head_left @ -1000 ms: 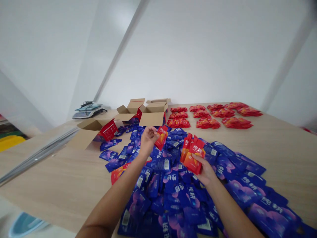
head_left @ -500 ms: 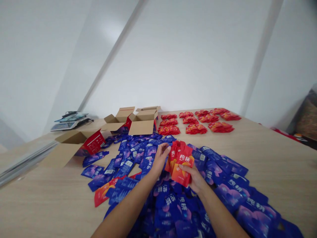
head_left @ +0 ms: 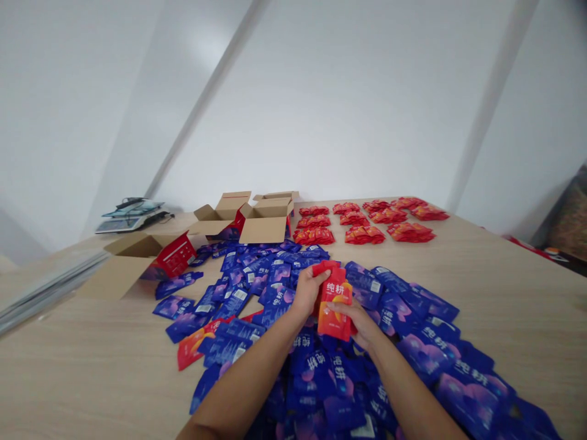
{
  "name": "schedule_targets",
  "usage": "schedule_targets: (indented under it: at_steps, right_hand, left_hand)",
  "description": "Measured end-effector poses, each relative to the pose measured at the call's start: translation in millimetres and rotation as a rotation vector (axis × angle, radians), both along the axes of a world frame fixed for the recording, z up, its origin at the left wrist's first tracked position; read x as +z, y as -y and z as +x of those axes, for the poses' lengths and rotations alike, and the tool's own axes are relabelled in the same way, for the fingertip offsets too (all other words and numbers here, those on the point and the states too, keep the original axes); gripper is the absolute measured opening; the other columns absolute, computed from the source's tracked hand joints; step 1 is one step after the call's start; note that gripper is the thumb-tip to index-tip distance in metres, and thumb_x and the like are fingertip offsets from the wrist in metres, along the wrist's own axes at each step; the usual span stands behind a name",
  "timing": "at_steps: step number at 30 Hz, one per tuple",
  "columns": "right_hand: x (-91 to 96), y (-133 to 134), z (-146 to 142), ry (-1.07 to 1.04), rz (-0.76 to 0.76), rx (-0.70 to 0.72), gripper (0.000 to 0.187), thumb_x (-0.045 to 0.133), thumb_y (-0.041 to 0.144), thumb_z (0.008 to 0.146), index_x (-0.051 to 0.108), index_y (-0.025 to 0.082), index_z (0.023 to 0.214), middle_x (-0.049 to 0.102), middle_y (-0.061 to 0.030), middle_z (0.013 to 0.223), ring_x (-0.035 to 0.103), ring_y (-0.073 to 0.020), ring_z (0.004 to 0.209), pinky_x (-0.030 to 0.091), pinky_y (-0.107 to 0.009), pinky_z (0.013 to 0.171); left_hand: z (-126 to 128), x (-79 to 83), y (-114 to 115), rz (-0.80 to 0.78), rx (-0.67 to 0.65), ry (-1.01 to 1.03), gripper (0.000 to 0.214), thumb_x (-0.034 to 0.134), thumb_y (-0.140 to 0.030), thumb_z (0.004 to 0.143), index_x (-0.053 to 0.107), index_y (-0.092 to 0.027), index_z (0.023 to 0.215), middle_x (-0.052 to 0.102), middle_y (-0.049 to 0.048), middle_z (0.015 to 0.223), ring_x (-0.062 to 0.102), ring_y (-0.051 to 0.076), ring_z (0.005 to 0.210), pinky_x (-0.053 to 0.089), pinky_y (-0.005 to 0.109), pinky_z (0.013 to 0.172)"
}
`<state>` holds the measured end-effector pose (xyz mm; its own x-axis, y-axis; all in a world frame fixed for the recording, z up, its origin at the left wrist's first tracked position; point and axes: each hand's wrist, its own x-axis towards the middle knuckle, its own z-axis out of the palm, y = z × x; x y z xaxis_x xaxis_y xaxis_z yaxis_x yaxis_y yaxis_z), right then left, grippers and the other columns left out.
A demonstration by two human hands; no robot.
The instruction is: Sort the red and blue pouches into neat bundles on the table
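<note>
Several red and orange pouches (head_left: 336,318) are held together in a stack above the pile. My right hand (head_left: 355,321) grips the stack from its lower right, with the thumb across the front pouch. My left hand (head_left: 310,287) pinches the upper left edge of the stack. Beneath both hands spreads a large heap of blue-purple pouches (head_left: 316,366). Left of my forearm, a loose red pouch (head_left: 195,347) lies partly under blue ones.
Red pouches (head_left: 364,234) lie in separate small stacks at the back right. Open cardboard boxes (head_left: 263,230) stand behind the heap, another open box (head_left: 123,275) at left. A scale (head_left: 131,221) with papers sits far left, near long grey strips (head_left: 50,293).
The red pouches have drawn closer together into a tidier stack. My left hand has moved slightly right and now pinches their upper edge. The view has shifted slightly.
</note>
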<state>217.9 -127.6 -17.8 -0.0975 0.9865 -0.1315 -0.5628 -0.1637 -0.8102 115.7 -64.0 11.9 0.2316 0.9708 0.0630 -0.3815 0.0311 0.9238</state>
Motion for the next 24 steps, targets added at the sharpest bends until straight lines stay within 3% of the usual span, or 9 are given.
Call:
schedule_targets:
  at_steps: [6,9,12,14,20,24]
  right_hand:
    - [-3.2,-0.4,-1.4,-0.043,0.005,-0.012,0.047,0.081,0.023,0.049,0.063,0.017,0.091,0.073,-0.0029,0.078,0.069,-0.0237,0.072,0.055,-0.034,0.068]
    - [-4.8,-2.4,-1.6,-0.14,-0.043,-0.012,0.04,0.078,0.021,0.055,0.064,0.017,0.092,0.073,-0.0035,0.081,0.069,-0.0217,0.071,0.056,-0.033,0.067]
    - [-3.1,-3.5,1.7,-0.249,-0.109,-0.045,0.026,0.074,0.018,0.061,0.065,0.017,0.085,0.074,-0.0033,0.08,0.069,-0.0188,0.068,0.056,-0.029,0.064]
    - [-2.0,-4.0,4.7,-0.311,-0.119,-0.077,0.02,0.072,0.015,0.063,0.065,0.017,0.082,0.074,-0.0026,0.078,0.069,-0.0171,0.065,0.056,-0.027,0.061]
    - [-9.1,-9.2,10.6,-0.353,-0.116,-0.108,0.011,0.069,0.015,0.065,0.066,0.016,0.076,0.073,-0.0026,0.073,0.067,-0.0166,0.058,0.055,-0.027,0.055]
    - [-14.8,-13.4,11.4,-0.333,-0.092,-0.155,0.014,0.071,0.019,0.065,0.066,0.015,0.078,0.073,-0.0029,0.073,0.067,-0.0179,0.058,0.054,-0.028,0.053]
  left_hand:
    - [1.2,3.4,-10.7,-0.035,0.081,-0.066,0.046,0.066,-0.057,0.065,0.066,-0.012,0.073,0.068,0.0061,0.065,0.062,0.017,0.058,0.048,0.027,0.06]
    - [-5.5,8.1,-14.6,-0.092,-0.088,-0.031,0.054,0.061,-0.063,0.067,0.067,-0.011,0.081,0.07,0.0095,0.073,0.065,0.021,0.066,0.049,0.031,0.066]
    - [-12.8,7.7,-11.5,-0.111,-0.277,-0.047,0.049,0.071,-0.051,0.064,0.067,-0.012,0.093,0.071,0.0101,0.082,0.067,0.023,0.073,0.049,0.033,0.073]
    - [-15.0,2.8,-7.7,-0.114,-0.301,-0.069,0.046,0.076,-0.042,0.06,0.067,-0.012,0.093,0.071,0.0097,0.085,0.067,0.023,0.076,0.049,0.034,0.076]
    - [-10.3,-14.2,-6.0,-0.028,-0.011,0.102,0.039,0.074,-0.039,0.063,0.066,-0.013,0.092,0.071,0.0072,0.087,0.066,0.021,0.074,0.049,0.034,0.076]
    - [-10.2,-19.7,-10.7,0.028,0.14,0.111,0.039,0.071,-0.04,0.067,0.063,-0.016,0.096,0.07,0.0054,0.094,0.065,0.019,0.079,0.049,0.033,0.077]
